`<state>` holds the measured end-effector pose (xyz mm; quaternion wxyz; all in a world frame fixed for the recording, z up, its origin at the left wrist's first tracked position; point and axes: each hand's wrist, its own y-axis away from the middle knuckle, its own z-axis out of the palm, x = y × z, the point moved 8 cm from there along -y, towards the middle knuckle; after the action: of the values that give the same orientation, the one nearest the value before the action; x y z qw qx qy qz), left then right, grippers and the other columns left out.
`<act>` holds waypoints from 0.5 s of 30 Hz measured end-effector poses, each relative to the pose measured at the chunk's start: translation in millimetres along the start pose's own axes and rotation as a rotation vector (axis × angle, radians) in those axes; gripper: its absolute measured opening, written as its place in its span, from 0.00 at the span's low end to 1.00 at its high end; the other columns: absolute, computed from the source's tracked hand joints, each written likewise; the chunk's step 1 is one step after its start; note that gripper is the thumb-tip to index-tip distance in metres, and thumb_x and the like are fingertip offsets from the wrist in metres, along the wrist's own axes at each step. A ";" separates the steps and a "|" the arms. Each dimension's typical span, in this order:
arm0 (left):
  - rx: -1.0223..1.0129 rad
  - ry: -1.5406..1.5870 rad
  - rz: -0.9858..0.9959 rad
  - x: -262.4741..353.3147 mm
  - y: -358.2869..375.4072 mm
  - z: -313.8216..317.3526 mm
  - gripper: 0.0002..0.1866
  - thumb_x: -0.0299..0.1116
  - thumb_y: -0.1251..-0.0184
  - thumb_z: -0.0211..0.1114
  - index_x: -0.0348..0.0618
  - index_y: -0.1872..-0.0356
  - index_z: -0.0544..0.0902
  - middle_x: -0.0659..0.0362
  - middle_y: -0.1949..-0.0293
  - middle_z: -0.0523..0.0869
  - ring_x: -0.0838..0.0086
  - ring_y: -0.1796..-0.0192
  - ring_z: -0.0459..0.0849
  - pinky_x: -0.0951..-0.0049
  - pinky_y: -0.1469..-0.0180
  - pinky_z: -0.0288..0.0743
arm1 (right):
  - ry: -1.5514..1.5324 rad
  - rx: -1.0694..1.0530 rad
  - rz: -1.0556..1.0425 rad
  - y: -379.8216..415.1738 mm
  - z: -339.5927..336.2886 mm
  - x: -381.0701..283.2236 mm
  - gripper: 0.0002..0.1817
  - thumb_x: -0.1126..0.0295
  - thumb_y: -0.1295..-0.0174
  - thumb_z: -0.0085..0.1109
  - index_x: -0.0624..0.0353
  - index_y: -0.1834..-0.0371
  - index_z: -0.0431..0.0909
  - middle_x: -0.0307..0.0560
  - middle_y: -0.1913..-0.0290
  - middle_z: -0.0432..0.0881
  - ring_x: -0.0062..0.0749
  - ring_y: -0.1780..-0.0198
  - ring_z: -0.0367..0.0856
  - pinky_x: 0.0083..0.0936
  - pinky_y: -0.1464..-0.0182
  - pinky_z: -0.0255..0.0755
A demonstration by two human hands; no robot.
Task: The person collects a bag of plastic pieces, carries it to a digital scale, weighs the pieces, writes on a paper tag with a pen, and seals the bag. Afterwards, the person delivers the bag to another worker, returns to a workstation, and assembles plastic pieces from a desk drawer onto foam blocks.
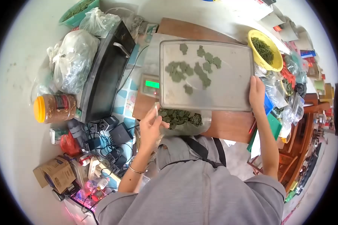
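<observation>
A grey rectangular tray [229,75] with a raised rim is in front of me, bearing several flat, dull-green clumps [176,71] that look like pressed leaves. My right hand [256,93] is closed on the tray's right edge near the lower corner. Close to the lower left corner is my left hand [152,125], its fingers loosely bent and apart, the index finger reaching up toward the rim. Below the tray, right beside those fingers, a clear plastic bag [206,122] contains more dark green pieces [180,118]. A scale [148,90] with a lit green display shows partly behind the tray.
A brown wooden table [229,125] lies underneath. At left stand a black oven-like box [109,75], stuffed plastic bags [75,60], a yellow-lidded jar [56,108] and tangled adapters [120,135]. A yellow basin [278,56] of green leaves is at the right.
</observation>
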<state>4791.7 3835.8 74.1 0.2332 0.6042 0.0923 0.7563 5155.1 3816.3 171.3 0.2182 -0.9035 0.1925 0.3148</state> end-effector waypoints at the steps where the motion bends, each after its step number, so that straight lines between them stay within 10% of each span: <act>1: 0.001 -0.001 -0.001 -1.3 -2.3 -0.8 0.23 0.18 0.41 0.48 0.33 0.42 0.65 0.53 0.39 0.66 0.76 0.75 0.78 0.77 0.67 0.76 | -0.001 -0.001 0.001 3.4 -6.9 -8.7 0.15 0.68 0.36 0.39 0.68 0.75 0.66 0.56 0.80 0.66 0.40 0.77 0.62 0.30 0.70 0.60; 15: 0.022 0.066 -0.018 3.1 -20.0 10.1 0.24 0.21 0.39 0.48 0.34 0.39 0.61 0.55 0.39 0.65 0.76 0.76 0.77 0.71 0.64 0.78 | 0.124 0.007 -0.294 59.7 -33.2 -67.1 0.03 0.78 0.44 0.45 0.64 0.74 0.66 0.51 0.84 0.64 0.41 0.83 0.66 0.30 0.80 0.57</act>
<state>4805.8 3853.2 70.9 0.2302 0.5806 0.1137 0.7726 5093.3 3763.7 222.3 0.2529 -0.9388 0.0725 0.2225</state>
